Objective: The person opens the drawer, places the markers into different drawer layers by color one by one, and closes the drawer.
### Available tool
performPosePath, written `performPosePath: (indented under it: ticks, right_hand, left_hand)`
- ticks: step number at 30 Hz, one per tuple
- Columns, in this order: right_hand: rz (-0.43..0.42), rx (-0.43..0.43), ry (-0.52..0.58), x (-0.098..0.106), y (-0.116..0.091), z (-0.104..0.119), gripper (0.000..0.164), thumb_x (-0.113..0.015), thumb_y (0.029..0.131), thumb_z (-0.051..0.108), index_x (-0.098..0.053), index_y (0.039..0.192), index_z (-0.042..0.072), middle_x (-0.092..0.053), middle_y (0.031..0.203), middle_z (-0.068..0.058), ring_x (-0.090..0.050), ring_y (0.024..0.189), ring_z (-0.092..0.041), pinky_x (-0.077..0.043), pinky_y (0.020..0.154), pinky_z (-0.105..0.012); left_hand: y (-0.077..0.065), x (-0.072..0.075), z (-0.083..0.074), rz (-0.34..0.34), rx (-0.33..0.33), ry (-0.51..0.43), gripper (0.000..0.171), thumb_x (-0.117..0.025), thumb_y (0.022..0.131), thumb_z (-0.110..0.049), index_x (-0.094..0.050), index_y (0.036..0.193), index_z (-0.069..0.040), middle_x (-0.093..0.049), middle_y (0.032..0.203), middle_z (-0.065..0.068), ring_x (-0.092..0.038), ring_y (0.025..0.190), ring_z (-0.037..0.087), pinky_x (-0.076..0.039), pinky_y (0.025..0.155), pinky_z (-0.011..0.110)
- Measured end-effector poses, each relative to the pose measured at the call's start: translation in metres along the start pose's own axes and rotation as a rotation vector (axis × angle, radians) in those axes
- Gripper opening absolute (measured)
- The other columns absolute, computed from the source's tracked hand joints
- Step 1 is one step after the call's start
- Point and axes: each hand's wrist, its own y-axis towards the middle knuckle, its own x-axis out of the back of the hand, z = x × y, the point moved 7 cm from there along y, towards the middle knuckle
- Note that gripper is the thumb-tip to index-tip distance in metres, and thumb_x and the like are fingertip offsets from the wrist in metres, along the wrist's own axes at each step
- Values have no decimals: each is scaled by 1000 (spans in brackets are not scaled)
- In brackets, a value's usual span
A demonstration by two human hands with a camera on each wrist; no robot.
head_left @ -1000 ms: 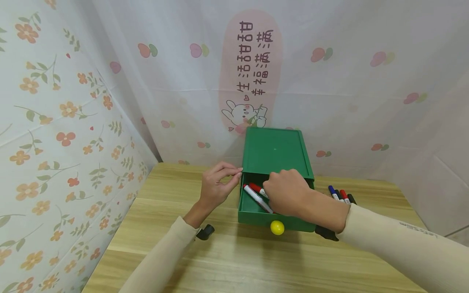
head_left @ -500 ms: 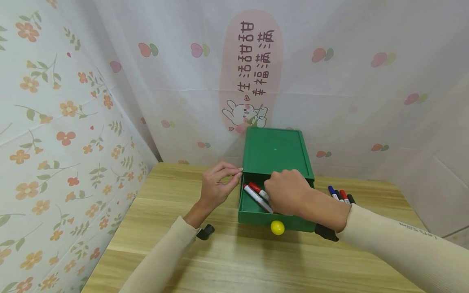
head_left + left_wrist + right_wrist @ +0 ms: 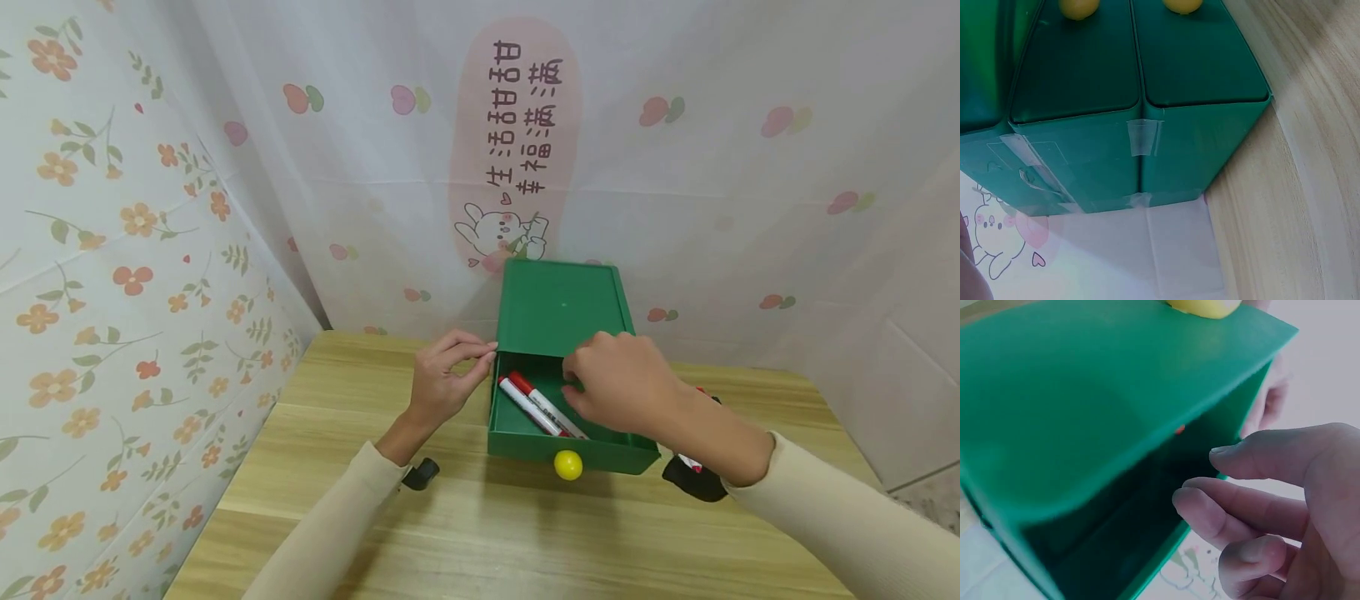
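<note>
On the table stands a green drawer cabinet (image 3: 562,304), its top drawer (image 3: 521,446) pulled out by a yellow knob's (image 3: 567,465) side. Two red-capped markers, one white-bodied marker (image 3: 527,407) and another marker (image 3: 553,412), lie side by side in the drawer's left part. My left hand (image 3: 444,383) pinches the cabinet's front left corner with thumb and fingertips. Over the drawer's right part hovers my right hand (image 3: 618,379). In the right wrist view that right hand (image 3: 1297,506) has loosely bent fingers, thumb apart, nothing between them.
More markers lie right of the cabinet, mostly behind my right forearm; a red cap (image 3: 701,390) peeks out. Lower yellow knobs (image 3: 1183,5) show in the left wrist view. A printed curtain (image 3: 375,167) hangs behind the wooden table (image 3: 465,533).
My right hand has drawn back to the right and come off the second marker, which now shows nearly whole beside the first. The left hand has stayed at the corner.
</note>
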Motion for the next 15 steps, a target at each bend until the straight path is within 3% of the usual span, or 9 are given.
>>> performPosePath:
  ticks: [3, 9, 15]
  right_hand:
    - [-52, -14, 32, 3, -8, -10, 12, -86, 92, 17, -79, 82, 16, -62, 70, 7, -52, 54, -9, -42, 42, -27]
    - [-115, -90, 121, 7, -25, -33, 4, -86, 93, 16, -82, 90, 15, -68, 77, 9, -60, 65, -10, -46, 46, -29]
    - [-151, -152, 171, 4, -45, -55, 3, -83, 95, 17, -83, 93, 14, -71, 79, 9, -61, 67, -12, -45, 48, -28]
  left_hand:
    - [0, 0, 1, 3, 9, -1, 21, -84, 86, 15, -86, 101, 1, -77, 94, 12, -75, 78, 27, -64, 66, 41]
    - [0, 0, 0, -1, 12, -2, 20, -84, 86, 15, -86, 100, 2, -77, 94, 12, -75, 78, 27, -61, 71, 27]
    - [1, 0, -2, -9, 3, -13, 21, -85, 84, 16, -86, 100, 3, -77, 94, 13, -75, 78, 28, -64, 66, 41]
